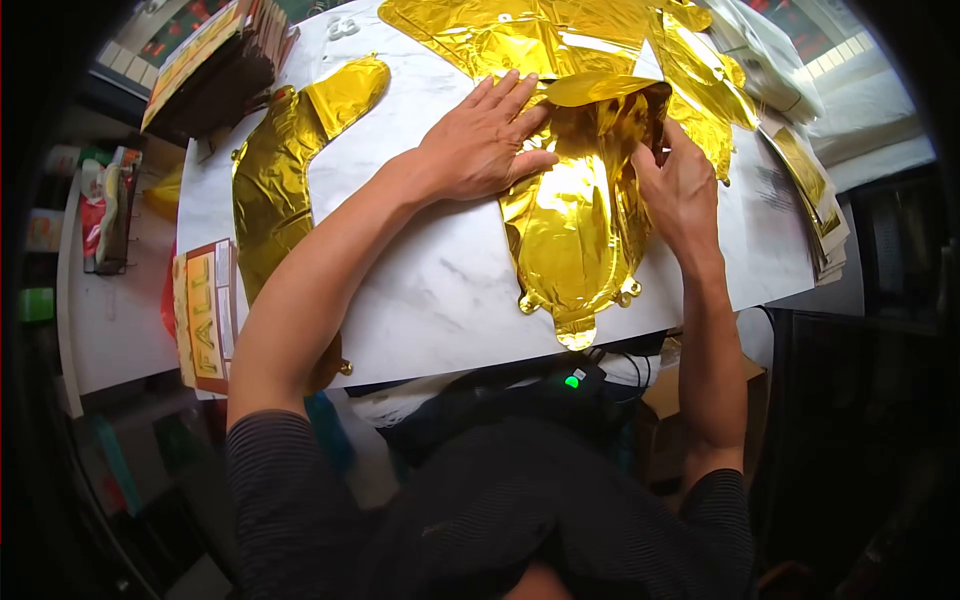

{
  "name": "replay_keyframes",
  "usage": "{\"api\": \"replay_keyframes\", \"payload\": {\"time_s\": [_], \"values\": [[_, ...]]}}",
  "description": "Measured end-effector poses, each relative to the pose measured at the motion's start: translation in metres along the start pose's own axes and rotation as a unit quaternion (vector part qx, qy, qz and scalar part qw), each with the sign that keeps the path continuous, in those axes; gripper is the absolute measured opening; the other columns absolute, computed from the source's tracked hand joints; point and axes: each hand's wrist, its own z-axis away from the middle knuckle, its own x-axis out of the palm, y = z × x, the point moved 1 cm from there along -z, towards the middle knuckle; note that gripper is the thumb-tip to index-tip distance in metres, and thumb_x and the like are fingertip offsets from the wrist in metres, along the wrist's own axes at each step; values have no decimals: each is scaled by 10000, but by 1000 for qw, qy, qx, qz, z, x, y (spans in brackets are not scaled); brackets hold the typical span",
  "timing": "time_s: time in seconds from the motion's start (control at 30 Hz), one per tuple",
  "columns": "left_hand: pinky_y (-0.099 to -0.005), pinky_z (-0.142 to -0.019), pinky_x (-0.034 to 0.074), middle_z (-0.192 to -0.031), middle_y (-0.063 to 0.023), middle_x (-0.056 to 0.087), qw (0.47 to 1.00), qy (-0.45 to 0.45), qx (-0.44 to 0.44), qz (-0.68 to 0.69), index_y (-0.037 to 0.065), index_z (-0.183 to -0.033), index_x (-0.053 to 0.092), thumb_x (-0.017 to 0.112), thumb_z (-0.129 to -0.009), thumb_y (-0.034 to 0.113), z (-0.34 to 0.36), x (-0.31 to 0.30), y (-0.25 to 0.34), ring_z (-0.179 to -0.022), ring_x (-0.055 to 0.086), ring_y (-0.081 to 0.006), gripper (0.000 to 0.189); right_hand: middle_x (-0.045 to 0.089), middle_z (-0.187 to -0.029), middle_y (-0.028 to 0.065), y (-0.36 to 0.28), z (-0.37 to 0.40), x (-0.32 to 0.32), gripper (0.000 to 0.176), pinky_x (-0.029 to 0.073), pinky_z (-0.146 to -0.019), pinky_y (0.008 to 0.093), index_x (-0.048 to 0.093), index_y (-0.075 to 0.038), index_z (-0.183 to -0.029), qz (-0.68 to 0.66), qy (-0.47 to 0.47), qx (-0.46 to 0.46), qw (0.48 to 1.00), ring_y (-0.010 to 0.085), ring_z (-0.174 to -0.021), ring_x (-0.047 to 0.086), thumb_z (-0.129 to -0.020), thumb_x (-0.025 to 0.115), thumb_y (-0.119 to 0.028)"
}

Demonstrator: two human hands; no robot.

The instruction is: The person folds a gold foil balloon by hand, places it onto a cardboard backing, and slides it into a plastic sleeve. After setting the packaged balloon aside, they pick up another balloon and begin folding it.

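Note:
A flat, uninflated gold foil balloon (575, 250) with small tabs along its rim lies in front of me, its upper part folded over. My left hand (478, 145) rests on its upper left edge, palm down with the fingers stretched out. At the balloon's right edge, my right hand (685, 190) is closed with its fingers curled around the foil; some fingertips are hidden by the fold. More gold foil (520, 40) spreads across the table beyond my hands. Another flat gold foil balloon (272, 185), curved in shape, lies to the left, partly behind my left forearm.
The white marbled table (430, 290) has its front edge close to my body. A stack of printed packages (215, 60) stands at the back left, and a package marked FALL (205, 315) sits at the left edge. Flat packets (810, 200) are piled at the right.

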Motion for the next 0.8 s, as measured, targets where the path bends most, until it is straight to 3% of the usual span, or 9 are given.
{"api": "replay_keyframes", "payload": {"time_s": [0.03, 0.1, 0.27, 0.37, 0.47, 0.5, 0.63, 0.73, 0.8], "values": [[-489, -1297, 169, -1664, -292, 289, 999, -43, -12, -15, 9, -1543, 441, 374, -1067, 638, 0, -1, -1, -1579, 209, -434, 792, 745, -875, 151, 1, -6, 1, 328, 531, -742, 373, 696, -26, -1238, -19, -8, 12, 1000, 230, -744, 678, -982, 661, -229], [-486, -1298, 166, -1663, -290, 293, 997, -66, -17, -33, 13, -1555, 431, 372, -1067, 641, -2, -3, 0, -1580, 209, -432, 797, 707, -813, 61, 8, -18, 2, 325, 507, -714, 339, 737, 4, -1109, -76, -7, 22, 997, 136, -707, 589, -995, 673, -293], [-482, -1301, 154, -1667, -285, 291, 999, -48, -20, 1, 29, -1598, 380, 368, -1066, 645, 0, 0, -2, -1582, 205, -427, 814, 667, -814, 6, 36, -39, 6, 436, 474, -688, 294, 742, 33, -1042, -248, 34, 80, 965, 118, -718, 555, -1028, 649, -393], [-482, -1302, 151, -1670, -280, 290, 998, -55, -20, -15, 41, -1621, 344, 364, -1066, 647, -1, 2, -1, -1585, 200, -423, 821, 705, -899, 29, 52, -40, 5, 426, 481, -696, 256, 749, 14, -1075, -216, -65, 185, 957, 94, -766, 592, -1029, 680, -404], [-482, -1302, 150, -1676, -277, 278, 998, -53, -23, -15, 43, -1620, 343, 366, -1067, 645, 0, 2, -1, -1588, 192, -421, 818, 743, -938, 43, 23, -26, 7, 363, 523, -748, 255, 743, 22, -1109, -290, -19, 102, 951, 92, -828, 648, -994, 743, -322], [-483, -1302, 150, -1677, -277, 273, 998, -54, -24, -15, 42, -1621, 341, 369, -1067, 643, 1, 2, -1, -1588, 191, -422, 818, 764, -954, 50, 30, -29, 10, 307, 547, -782, 258, 736, 36, -1130, -292, -26, 94, 952, 99, -848, 678, -958, 768, -216], [-488, -1300, 154, -1673, -281, 276, 998, -55, -26, -5, 34, -1607, 361, 380, -1068, 633, 0, 0, 0, -1585, 194, -427, 805, 768, -920, 34, 34, -39, 6, 258, 527, -734, 255, 747, 39, -1095, -221, -20, 96, 970, 97, -787, 678, -923, 706, -149], [-494, -1298, 159, -1664, -284, 291, 997, -70, -10, -37, 25, -1582, 393, 382, -1068, 630, -2, -1, -2, -1580, 204, -432, 794, 773, -886, 37, 20, -47, -1, 260, 524, -735, 265, 771, 16, -1075, -114, -51, 110, 986, 90, -796, 678, -927, 687, -181], [-496, -1297, 162, -1661, -285, 296, 998, -58, -12, -26, 23, -1570, 408, 385, -1067, 628, -1, -1, -1, -1579, 207, -435, 788, 787, -875, 69, 8, -45, 1, 275, 540, -751, 309, 795, -41, -1080, -107, -2, 71, 992, 152, -770, 707, -937, 660, -234]]}}
